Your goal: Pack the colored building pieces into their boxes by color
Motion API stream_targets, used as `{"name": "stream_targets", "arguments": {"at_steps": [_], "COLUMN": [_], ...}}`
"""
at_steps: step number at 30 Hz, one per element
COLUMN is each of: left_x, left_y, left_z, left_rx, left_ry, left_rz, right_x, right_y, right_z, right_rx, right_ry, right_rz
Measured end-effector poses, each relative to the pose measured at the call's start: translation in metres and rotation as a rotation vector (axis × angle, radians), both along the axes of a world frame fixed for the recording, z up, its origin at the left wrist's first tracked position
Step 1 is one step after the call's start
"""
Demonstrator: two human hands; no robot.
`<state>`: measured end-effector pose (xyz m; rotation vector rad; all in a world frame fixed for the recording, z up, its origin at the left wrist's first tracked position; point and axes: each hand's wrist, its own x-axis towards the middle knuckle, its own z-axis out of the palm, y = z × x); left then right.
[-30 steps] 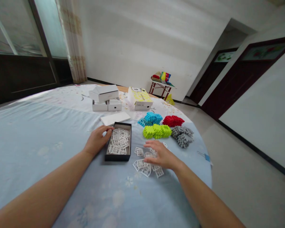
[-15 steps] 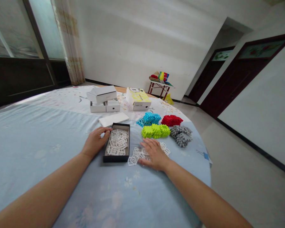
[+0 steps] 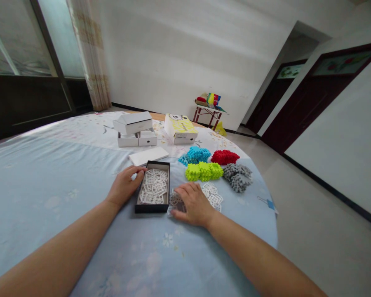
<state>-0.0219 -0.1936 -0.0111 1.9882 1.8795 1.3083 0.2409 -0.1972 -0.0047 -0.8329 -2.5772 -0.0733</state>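
A black-rimmed open box [image 3: 167, 194] stands on the table, filled with white lattice-like plastic pieces [image 3: 155, 187]. My left hand [image 3: 126, 185] grips its left wall, the thumb and fingers at the upper left edge. Just right of the box, my right hand [image 3: 194, 204] lies over more loose white pieces [image 3: 212, 195], its thumb and fingers apart and curved around some of them. The palm hides part of that pile. Beyond the right hand sit clusters of lime-green pieces [image 3: 204, 171], blue pieces [image 3: 195, 155], red pieces [image 3: 225, 157] and grey pieces [image 3: 238, 177].
Behind the black box lie a flat white lid [image 3: 149, 156], stacked white boxes [image 3: 134, 123] and a yellow-and-white box [image 3: 181, 130]. A blue clip [image 3: 270, 203] is at the right table edge. The table wears a pale blue flowered cloth [image 3: 49, 181].
My right hand has slid left toward the black box over the loose white pieces, uncovering more of them on its right. The left hand stays on the box.
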Motion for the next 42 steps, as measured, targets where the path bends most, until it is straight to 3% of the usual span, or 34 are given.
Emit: {"name": "stream_targets", "arguments": {"at_steps": [5, 11, 16, 19, 24, 29, 34, 38, 42], "left_x": [0.0, 0.0, 0.001, 0.001, 0.001, 0.0, 0.0, 0.0, 0.0], "left_y": [0.0, -0.001, -0.001, -0.001, -0.001, -0.001, -0.001, 0.0, 0.0], "left_z": [0.001, 0.001, 0.001, 0.002, 0.002, 0.0, 0.0, -0.001, -0.001], "left_rx": [0.002, -0.01, 0.006, -0.009, -0.009, -0.003, -0.011, -0.012, -0.022], "left_ry": [0.005, 0.013, 0.007, -0.006, 0.0, 0.006, 0.008, 0.011, 0.004], "left_rz": [-0.001, 0.007, 0.005, 0.007, 0.011, 0.008, 0.013, 0.012, 0.012], "right_x": [-0.004, 0.019, 0.059, 0.072, 0.057, 0.021, 0.01, 0.022, 0.04], "right_y": [0.014, 0.029, 0.04, 0.049, 0.055, 0.052, 0.054, 0.056, 0.055], "right_z": [-0.009, -0.004, -0.012, -0.021, -0.026, -0.027, -0.021, -0.01, 0.003], "right_rx": [0.049, 0.035, -0.086, -0.244, -0.525, -0.598, -0.514, -0.336, -0.332], "right_ry": [-0.016, 0.209, 0.412, 0.522, 0.773, 0.903, 0.82, 0.596, 0.347], "right_rz": [-0.053, -0.068, -0.285, -0.43, -0.466, -0.398, -0.31, -0.266, -0.283]}}
